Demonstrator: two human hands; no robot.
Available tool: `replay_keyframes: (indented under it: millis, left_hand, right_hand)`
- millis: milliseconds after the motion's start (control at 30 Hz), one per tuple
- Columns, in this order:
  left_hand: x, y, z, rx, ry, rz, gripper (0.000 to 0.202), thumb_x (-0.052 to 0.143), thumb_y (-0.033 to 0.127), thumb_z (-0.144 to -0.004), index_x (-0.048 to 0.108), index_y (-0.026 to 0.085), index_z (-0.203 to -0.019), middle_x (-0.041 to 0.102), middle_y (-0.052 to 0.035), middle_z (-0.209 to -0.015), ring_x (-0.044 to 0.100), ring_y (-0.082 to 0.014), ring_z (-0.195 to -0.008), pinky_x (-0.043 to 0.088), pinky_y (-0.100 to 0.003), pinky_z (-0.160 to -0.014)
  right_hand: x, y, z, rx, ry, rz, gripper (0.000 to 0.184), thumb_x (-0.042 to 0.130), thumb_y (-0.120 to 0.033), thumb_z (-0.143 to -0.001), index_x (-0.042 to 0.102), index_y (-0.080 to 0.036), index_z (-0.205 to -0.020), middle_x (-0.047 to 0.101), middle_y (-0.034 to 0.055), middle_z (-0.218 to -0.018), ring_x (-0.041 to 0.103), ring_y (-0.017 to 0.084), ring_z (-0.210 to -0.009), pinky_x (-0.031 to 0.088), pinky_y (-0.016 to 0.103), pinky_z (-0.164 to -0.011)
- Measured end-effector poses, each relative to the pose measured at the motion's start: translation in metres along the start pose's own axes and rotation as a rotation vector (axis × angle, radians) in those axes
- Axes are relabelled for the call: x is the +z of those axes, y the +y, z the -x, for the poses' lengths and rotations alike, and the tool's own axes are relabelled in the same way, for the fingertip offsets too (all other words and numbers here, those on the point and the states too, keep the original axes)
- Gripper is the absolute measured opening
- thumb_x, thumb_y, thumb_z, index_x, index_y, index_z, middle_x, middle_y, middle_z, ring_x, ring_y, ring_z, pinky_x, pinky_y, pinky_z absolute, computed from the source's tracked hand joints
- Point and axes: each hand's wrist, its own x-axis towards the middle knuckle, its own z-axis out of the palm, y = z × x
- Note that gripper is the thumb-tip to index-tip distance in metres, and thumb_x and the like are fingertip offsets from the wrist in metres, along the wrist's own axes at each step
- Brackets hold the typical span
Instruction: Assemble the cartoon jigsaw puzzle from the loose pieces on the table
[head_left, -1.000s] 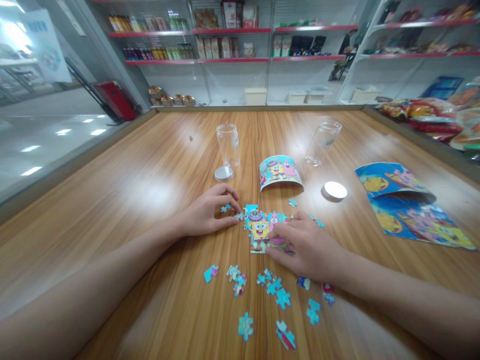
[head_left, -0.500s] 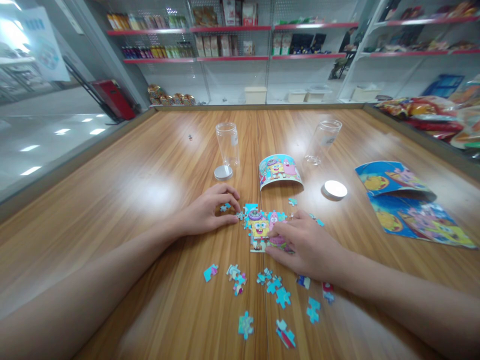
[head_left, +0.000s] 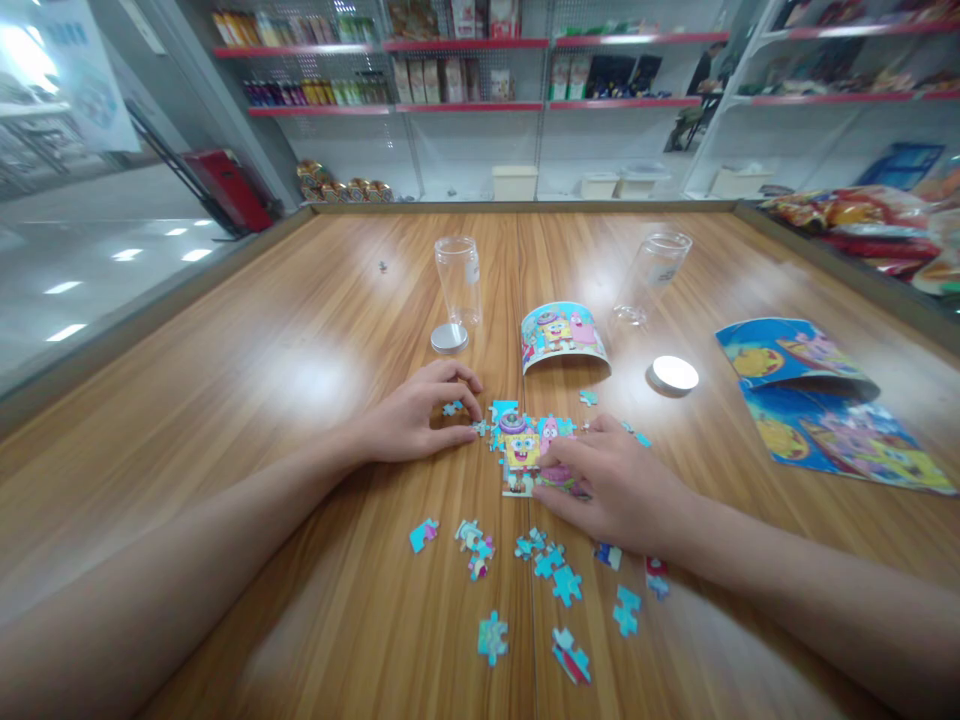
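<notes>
A partly joined cartoon jigsaw puzzle (head_left: 520, 452) lies flat on the wooden table, showing a yellow square character and a pink one. My right hand (head_left: 611, 482) rests over its right side, thumb and fingers apart and touching it, covering that part. To the left, my left hand (head_left: 429, 412) is on the table with curved, parted fingers. Its thumb and fingertips are beside a small puzzle piece (head_left: 481, 428), and another blue piece (head_left: 452, 408) lies under the fingers. Several loose pieces lie nearer me, among them a blue piece (head_left: 566, 585) and a greenish one (head_left: 493, 638).
Beyond the puzzle stand two clear jars, left (head_left: 459, 282) and right (head_left: 651, 280), with silver lids (head_left: 449, 339) (head_left: 673, 374) nearby. A curved picture card (head_left: 564, 335) sits behind the puzzle. Blue picture sheets (head_left: 847, 430) lie right. Shelves (head_left: 465, 106) line the wall.
The view has tilted slightly, so everything sits a little higher in it. Both hands keep nearly the same place and pose at the puzzle.
</notes>
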Motion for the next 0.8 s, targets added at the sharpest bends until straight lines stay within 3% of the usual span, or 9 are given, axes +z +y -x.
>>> replay_keyframes:
  millis: [333, 800]
  left_hand:
    - [-0.0041, 0.0019, 0.0009, 0.044, -0.036, 0.012, 0.022, 0.061, 0.021, -0.088, 0.066, 0.021, -0.110, 0.052, -0.0085, -0.121, 0.051, -0.0225, -0.119, 0.040, -0.040, -0.108]
    - [-0.0026, 0.0012, 0.0011, 0.031, -0.019, 0.000, 0.019, 0.066, 0.033, -0.089, 0.069, 0.021, -0.104, 0.053, -0.0091, -0.120, 0.052, -0.0229, -0.118, 0.041, -0.041, -0.107]
  right_hand:
    - [0.0009, 0.0010, 0.0002, -0.001, 0.000, -0.003, 0.019, 0.059, -0.037, -0.092, 0.062, -0.018, -0.092, 0.069, 0.0032, -0.077, 0.065, 0.021, -0.078, 0.034, 0.035, -0.082]
    - [-0.0005, 0.0000, 0.0001, -0.002, -0.005, -0.008, 0.018, 0.060, -0.035, -0.092, 0.062, -0.018, -0.092, 0.069, 0.0039, -0.078, 0.065, 0.021, -0.078, 0.034, 0.035, -0.083]
